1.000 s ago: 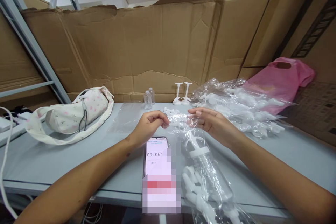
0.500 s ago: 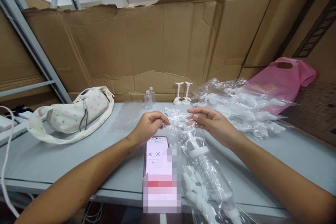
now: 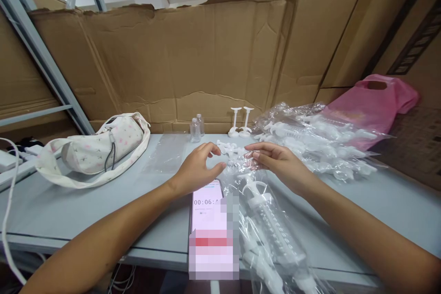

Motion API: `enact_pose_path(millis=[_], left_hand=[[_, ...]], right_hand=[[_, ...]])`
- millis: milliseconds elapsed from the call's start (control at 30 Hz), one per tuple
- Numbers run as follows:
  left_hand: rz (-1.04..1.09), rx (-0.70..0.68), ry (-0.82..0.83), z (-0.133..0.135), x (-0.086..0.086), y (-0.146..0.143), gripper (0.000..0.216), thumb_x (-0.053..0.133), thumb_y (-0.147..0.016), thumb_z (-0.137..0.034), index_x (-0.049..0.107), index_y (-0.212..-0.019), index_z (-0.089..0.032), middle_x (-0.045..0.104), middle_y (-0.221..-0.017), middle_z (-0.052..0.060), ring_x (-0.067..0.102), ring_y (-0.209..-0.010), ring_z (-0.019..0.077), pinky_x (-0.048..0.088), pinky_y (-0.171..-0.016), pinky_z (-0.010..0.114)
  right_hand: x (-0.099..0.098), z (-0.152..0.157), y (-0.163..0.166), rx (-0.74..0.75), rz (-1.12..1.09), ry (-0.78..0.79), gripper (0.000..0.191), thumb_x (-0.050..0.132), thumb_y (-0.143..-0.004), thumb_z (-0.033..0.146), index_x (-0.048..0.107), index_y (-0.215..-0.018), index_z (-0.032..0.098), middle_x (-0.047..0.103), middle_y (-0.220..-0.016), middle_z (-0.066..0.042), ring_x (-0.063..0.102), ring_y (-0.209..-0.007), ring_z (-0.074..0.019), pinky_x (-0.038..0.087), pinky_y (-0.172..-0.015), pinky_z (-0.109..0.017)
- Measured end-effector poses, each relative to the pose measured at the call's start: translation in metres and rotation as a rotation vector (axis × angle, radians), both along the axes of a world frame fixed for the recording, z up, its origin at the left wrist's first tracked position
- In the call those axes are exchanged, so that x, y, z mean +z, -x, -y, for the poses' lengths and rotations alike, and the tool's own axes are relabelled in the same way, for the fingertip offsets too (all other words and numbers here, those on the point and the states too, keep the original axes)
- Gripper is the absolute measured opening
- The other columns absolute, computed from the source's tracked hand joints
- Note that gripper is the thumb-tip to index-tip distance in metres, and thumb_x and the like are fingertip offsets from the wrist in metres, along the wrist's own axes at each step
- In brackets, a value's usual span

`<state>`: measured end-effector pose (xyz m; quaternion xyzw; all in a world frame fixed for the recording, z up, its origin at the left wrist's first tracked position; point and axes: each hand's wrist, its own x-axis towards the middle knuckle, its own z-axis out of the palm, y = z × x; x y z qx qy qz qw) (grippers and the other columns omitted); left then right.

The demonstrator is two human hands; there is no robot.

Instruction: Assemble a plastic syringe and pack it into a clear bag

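My left hand [image 3: 201, 167] hovers just left of a clear plastic bag [image 3: 234, 172], thumb and index finger apart with nothing between them. Fingers of my right hand [image 3: 274, 158] close together at the bag's upper right edge, apparently pinching the film; the fingertips are partly lost in its glare. Small white plastic parts [image 3: 230, 149] lie between the hands, in or behind the film. Below, toward me, a large syringe-like clear tube [image 3: 275, 225] with a white ringed top lies in clear wrapping, beside more white pieces [image 3: 263, 266].
A phone [image 3: 206, 220] showing a timer lies at the front edge. Two white stands [image 3: 234, 124] and small clear bottles [image 3: 195, 131] are at the back. Bagged white parts [image 3: 310, 142] and a pink bag [image 3: 365, 105] lie right, a patterned fabric bag [image 3: 99, 151] left. Cardboard [image 3: 189, 55] walls the back.
My left thumb and index finger have spread apart, coming off the film's left edge. My right hand stays at the bag's upper right edge, nearly unmoved.
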<state>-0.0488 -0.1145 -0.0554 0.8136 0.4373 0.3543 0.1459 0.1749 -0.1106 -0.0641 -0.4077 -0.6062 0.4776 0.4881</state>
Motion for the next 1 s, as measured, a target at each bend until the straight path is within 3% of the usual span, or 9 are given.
enact_pose_path(millis=[133, 233, 333, 533, 733, 833, 1000], left_hand=[[-0.003, -0.169, 0.278, 0.002, 0.002, -0.001, 0.034, 0.058, -0.077, -0.036, 0.053, -0.108, -0.021, 0.062, -0.092, 0.004, 0.057, -0.085, 0.0179, 0.044, -0.074, 0.031], [-0.109, -0.327, 0.471, 0.004, 0.001, -0.001, 0.027, 0.060, -0.075, -0.032, 0.061, -0.098, -0.018, 0.062, -0.078, 0.002, 0.057, -0.073, 0.0158, 0.043, -0.067, 0.028], [-0.090, -0.397, 0.484, 0.007, 0.000, -0.004, 0.019, 0.059, -0.075, -0.031, 0.063, -0.086, -0.017, 0.062, -0.077, 0.002, 0.055, -0.072, 0.0143, 0.041, -0.067, 0.026], [0.053, -0.350, 0.548, 0.010, -0.004, -0.010, 0.028, 0.054, -0.079, -0.038, 0.052, -0.063, -0.015, 0.049, -0.059, -0.003, 0.042, -0.054, 0.0086, 0.032, -0.051, 0.022], [0.084, -0.300, 0.522, 0.011, -0.004, -0.011, 0.024, 0.055, -0.078, -0.034, 0.054, -0.065, -0.015, 0.053, -0.062, -0.002, 0.047, -0.060, 0.0102, 0.038, -0.060, 0.023], [0.075, -0.278, 0.501, 0.013, -0.003, -0.011, 0.022, 0.055, -0.078, -0.034, 0.055, -0.066, -0.015, 0.054, -0.062, -0.002, 0.048, -0.061, 0.0103, 0.039, -0.061, 0.024], [0.075, -0.254, 0.497, 0.013, -0.003, -0.011, 0.022, 0.054, -0.079, -0.033, 0.055, -0.067, -0.015, 0.055, -0.063, -0.001, 0.048, -0.061, 0.0104, 0.039, -0.061, 0.024]], right_hand=[[0.001, 0.006, 0.004, 0.102, 0.050, -0.016, 0.028, 0.066, -0.075, 0.040, 0.064, -0.098, 0.022, 0.068, -0.085, -0.003, 0.064, -0.070, -0.0155, 0.050, -0.071, -0.034], [0.001, 0.011, 0.009, 0.216, 0.101, -0.020, 0.026, 0.063, -0.079, 0.037, 0.063, -0.100, 0.022, 0.068, -0.087, -0.003, 0.066, -0.076, -0.0168, 0.049, -0.070, -0.033], [-0.001, 0.015, 0.013, 0.277, 0.128, -0.023, 0.023, 0.061, -0.080, 0.036, 0.064, -0.098, 0.022, 0.068, -0.086, -0.003, 0.065, -0.072, -0.0149, 0.050, -0.069, -0.032], [-0.002, 0.018, 0.017, 0.291, 0.140, -0.027, 0.023, 0.058, -0.082, 0.037, 0.062, -0.101, 0.024, 0.068, -0.089, -0.002, 0.063, -0.071, -0.0145, 0.050, -0.070, -0.033], [0.001, 0.021, 0.017, 0.206, 0.192, -0.006, 0.038, 0.058, -0.081, 0.042, 0.051, -0.115, 0.024, 0.063, -0.089, -0.003, 0.058, -0.064, -0.0132, 0.048, -0.065, -0.032], [0.002, 0.019, 0.017, 0.188, 0.198, 0.036, 0.036, 0.061, -0.078, 0.045, 0.053, -0.106, 0.022, 0.058, -0.075, 0.002, 0.055, -0.056, -0.0119, 0.045, -0.057, -0.028], [0.001, 0.019, 0.019, 0.240, 0.276, 0.067, 0.026, 0.065, -0.074, 0.043, 0.056, -0.073, 0.018, 0.053, -0.059, 0.004, 0.051, -0.051, -0.0106, 0.037, -0.052, -0.025]])
